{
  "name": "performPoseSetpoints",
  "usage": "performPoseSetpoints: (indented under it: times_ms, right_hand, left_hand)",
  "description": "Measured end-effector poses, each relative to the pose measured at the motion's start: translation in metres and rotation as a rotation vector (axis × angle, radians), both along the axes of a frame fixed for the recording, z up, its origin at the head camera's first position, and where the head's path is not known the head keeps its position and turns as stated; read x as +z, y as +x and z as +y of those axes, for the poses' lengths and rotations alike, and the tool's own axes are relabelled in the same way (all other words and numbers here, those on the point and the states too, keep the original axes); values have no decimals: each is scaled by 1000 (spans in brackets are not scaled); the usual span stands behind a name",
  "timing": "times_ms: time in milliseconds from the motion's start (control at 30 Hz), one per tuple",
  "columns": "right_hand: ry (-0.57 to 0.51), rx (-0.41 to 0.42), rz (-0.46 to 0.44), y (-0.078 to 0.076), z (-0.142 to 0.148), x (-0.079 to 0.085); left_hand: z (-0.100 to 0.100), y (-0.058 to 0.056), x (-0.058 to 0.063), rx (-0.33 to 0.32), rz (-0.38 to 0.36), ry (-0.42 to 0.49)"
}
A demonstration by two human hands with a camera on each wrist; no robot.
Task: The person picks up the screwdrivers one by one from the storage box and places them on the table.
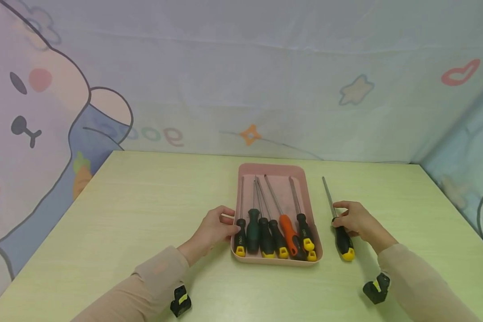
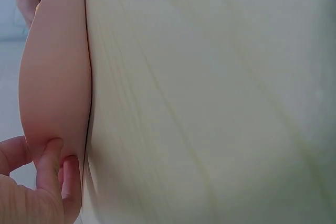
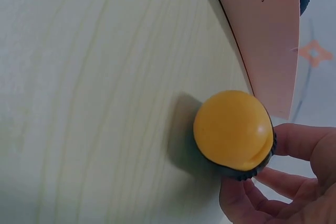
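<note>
A shallow pink tray (image 1: 273,169) holds several screwdrivers, their handles toward the person. Most handles are black and yellow; one is dark green (image 1: 253,232) and one orange (image 1: 288,230). My left hand (image 1: 216,227) grips the tray's left wall, the thumb over the rim and fingers against the outside, as the left wrist view shows at the tray wall (image 2: 55,77). To the right of the tray, my right hand (image 1: 356,221) holds a black screwdriver (image 1: 343,241) near the top of its handle. Its yellow butt end (image 3: 231,129) faces the right wrist camera.
The pale wooden table (image 1: 153,201) runs back to a printed cloth (image 1: 209,80) with a cartoon bear at the left. Black wrist devices (image 1: 181,300) show beneath both sleeves.
</note>
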State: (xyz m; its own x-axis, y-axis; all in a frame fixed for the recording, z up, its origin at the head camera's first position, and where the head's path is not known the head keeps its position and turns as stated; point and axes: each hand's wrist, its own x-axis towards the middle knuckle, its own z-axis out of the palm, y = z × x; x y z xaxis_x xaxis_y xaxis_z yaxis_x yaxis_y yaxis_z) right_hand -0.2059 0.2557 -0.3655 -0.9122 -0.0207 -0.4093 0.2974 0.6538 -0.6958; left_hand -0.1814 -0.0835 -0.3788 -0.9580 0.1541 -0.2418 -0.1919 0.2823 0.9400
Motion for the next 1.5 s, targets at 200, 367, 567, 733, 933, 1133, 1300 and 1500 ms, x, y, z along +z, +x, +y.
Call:
performPoseSetpoints:
  times_ms: [200,367,567,733,933,1133,1300,1500]
  right_hand:
    - [9,-6,-14,0,-1,0]
    - [7,-9,-17,0,0,-1]
    - [3,-8,-12,1,0,1]
    - [-14,-15,-13,0,1,3]
    - [-39,-14,-10,-1,2,10]
    - [-52,-9,-3,-3,3,17]
    - [-60,-12,-6,-6,1,24]
    - [-81,-3,4,-9,-4,30]
  left_hand:
    - [0,1,1,5,-2,-9]
    - [0,2,2,5,-1,-8]
    - [0,2,1,7,-4,-8]
    - [0,2,0,3,-4,4]
    - [0,1,1,-4,0,13]
    - [1,2,3,0,-3,15]
    - [1,3,4,7,0,21]
    - [1,3,4,8,0,27]
